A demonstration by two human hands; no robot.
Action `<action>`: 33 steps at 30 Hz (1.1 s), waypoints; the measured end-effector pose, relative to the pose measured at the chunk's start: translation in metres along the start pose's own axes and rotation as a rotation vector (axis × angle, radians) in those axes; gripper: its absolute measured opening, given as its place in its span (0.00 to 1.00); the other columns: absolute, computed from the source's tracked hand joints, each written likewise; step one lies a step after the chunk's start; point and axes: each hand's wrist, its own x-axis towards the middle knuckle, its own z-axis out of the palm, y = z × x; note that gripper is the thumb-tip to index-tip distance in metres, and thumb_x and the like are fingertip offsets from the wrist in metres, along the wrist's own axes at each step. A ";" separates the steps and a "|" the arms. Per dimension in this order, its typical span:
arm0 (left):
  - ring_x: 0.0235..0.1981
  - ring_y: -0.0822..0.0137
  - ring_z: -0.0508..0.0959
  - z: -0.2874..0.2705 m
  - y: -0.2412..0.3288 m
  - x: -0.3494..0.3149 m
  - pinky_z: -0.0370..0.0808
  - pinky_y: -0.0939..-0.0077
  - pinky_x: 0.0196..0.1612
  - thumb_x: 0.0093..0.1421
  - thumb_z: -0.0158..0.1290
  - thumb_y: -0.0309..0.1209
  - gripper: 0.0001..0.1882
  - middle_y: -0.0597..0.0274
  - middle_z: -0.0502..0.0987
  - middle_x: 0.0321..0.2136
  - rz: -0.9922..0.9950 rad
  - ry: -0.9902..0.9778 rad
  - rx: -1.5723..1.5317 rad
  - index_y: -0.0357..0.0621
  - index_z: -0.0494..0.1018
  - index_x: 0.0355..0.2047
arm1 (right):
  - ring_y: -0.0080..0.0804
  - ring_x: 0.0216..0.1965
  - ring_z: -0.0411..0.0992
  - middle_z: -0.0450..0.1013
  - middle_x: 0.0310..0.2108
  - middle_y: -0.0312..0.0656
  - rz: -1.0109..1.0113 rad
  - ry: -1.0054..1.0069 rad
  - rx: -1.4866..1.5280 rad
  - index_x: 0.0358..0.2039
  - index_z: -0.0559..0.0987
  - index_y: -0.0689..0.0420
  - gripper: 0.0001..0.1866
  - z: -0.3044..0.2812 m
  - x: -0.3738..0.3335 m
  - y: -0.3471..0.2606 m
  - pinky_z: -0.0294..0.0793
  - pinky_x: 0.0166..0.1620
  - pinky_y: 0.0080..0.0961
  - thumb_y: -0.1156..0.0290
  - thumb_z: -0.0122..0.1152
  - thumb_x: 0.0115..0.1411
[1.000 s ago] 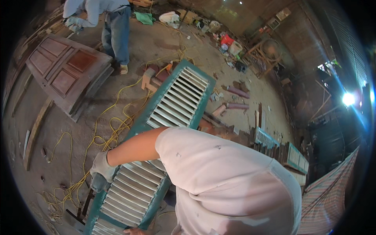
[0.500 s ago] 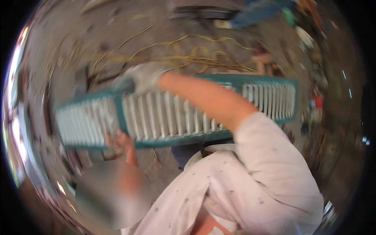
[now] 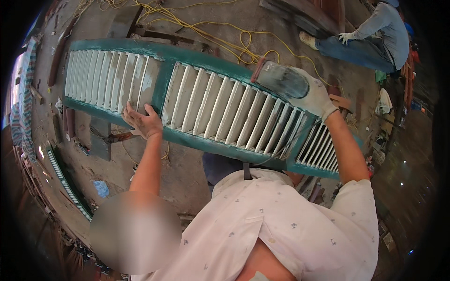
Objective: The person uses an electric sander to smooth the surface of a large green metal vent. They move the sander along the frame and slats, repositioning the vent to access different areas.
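Item under inspection: a long green louvered shutter (image 3: 161, 86) with pale slats, lying lengthwise from left to right in front of the person's torso; its support is mostly hidden beneath it. The green paint on its frame is scuffed and streaked with white, and its slats stand in three sections parted by green cross rails.

Left hand (image 3: 143, 122) — bare, fingers spread — lies on the shutter's near side, touching the slats just left of the left-hand cross rail. Right hand (image 3: 316, 97), in a pale work glove, is closed on a grey pad (image 3: 283, 80) with a reddish end, placed at the shutter's far edge, right of its middle; the finger positions beneath cannot be told. The right forearm passes over the shutter's right section.

Surroundings: a yellow cord (image 3: 246, 43) lies in loops on the floor (image 3: 187, 196) beyond the shutter's far edge. Past that edge, to the right, is a co-worker (image 3: 389, 40) in a grey top and blue trousers, a gloved hand resting on one leg — a dark wooden panel (image 3: 304, 18) stands just beside. Nearer than the shutter, off its left end, lie a second green slatted piece (image 3: 70, 185) and a crumpled blue bag (image 3: 100, 188).
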 end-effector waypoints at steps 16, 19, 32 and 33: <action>0.80 0.40 0.49 0.000 -0.002 0.008 0.59 0.36 0.78 0.74 0.55 0.47 0.38 0.43 0.52 0.77 -0.047 -0.065 -0.026 0.51 0.54 0.78 | 0.46 0.60 0.80 0.83 0.57 0.46 -0.148 -0.071 -0.134 0.71 0.76 0.46 0.48 0.033 0.149 -0.165 0.78 0.65 0.42 0.46 0.77 0.48; 0.79 0.42 0.54 -0.006 -0.008 -0.002 0.60 0.37 0.76 0.75 0.54 0.51 0.35 0.47 0.57 0.76 -0.006 0.030 -0.007 0.51 0.60 0.76 | 0.42 0.60 0.81 0.83 0.58 0.46 -0.089 0.076 0.035 0.71 0.76 0.47 0.48 0.010 0.107 -0.122 0.77 0.65 0.39 0.50 0.80 0.48; 0.62 0.49 0.81 0.073 0.357 -0.062 0.74 0.49 0.66 0.61 0.69 0.55 0.33 0.54 0.84 0.57 1.019 -1.120 -0.065 0.49 0.82 0.60 | 0.34 0.40 0.83 0.83 0.45 0.46 0.688 0.919 1.100 0.61 0.79 0.67 0.31 0.042 -0.324 0.067 0.85 0.47 0.32 0.84 0.75 0.55; 0.59 0.48 0.83 0.074 0.371 -0.064 0.76 0.50 0.64 0.60 0.69 0.59 0.36 0.52 0.85 0.55 0.998 -1.247 0.057 0.48 0.83 0.59 | 0.33 0.43 0.83 0.82 0.50 0.45 0.773 0.968 1.122 0.63 0.77 0.66 0.34 0.062 -0.354 0.076 0.84 0.50 0.32 0.84 0.76 0.54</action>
